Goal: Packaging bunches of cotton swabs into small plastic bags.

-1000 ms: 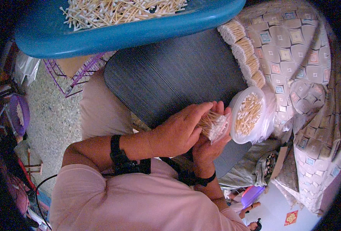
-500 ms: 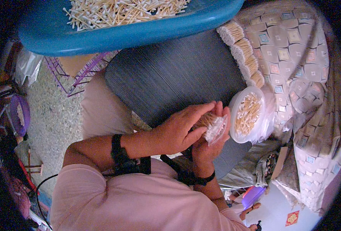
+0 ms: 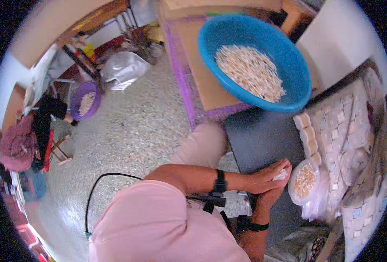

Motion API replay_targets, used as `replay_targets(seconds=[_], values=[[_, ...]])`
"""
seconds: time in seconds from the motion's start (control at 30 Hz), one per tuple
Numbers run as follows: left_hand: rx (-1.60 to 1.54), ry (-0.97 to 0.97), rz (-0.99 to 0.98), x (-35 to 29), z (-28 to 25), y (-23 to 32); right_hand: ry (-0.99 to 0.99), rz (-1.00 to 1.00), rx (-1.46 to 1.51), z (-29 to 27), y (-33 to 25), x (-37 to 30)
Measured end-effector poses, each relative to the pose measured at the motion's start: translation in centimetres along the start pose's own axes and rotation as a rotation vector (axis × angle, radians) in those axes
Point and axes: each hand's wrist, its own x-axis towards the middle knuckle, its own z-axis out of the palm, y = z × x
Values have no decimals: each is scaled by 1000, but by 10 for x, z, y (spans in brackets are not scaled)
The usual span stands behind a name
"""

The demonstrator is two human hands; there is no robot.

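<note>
A white-tipped bunch of cotton swabs [image 3: 280, 175] is cupped between the person's left hand [image 3: 262, 179] and right hand [image 3: 270, 196], pressed together around it over the dark grey surface [image 3: 263, 142]. Just beside them I see a round translucent plastic tub [image 3: 298, 201]; farther off, a wide blue plastic basin [image 3: 296, 65].

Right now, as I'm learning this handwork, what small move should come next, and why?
Perhaps gently press the cotton swabs together between the left hand and right hand: both hands cup them, their white tips show between the hands, and a tub of loose swabs sits close by, so a tidy bundle seems sensible first.
</note>
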Motion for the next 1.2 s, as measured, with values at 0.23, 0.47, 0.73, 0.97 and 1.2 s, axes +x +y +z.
replay_targets(seconds=[0.23,0.47,0.73,0.97,1.2], values=[[-102,217,-140,11,29,9,-67,-21,241,-3,15,7],[-435,182,-283,21,27,-19,-31,178,826,13,2,-3],[-366,265,-274,20,2,32,35,52,177,7,78,-14],[-274,123,-229,8,-9,28,55,193,387,5,23,14],[-383,93,-344,18,-33,34,-39,296,580,-9,-29,15]])
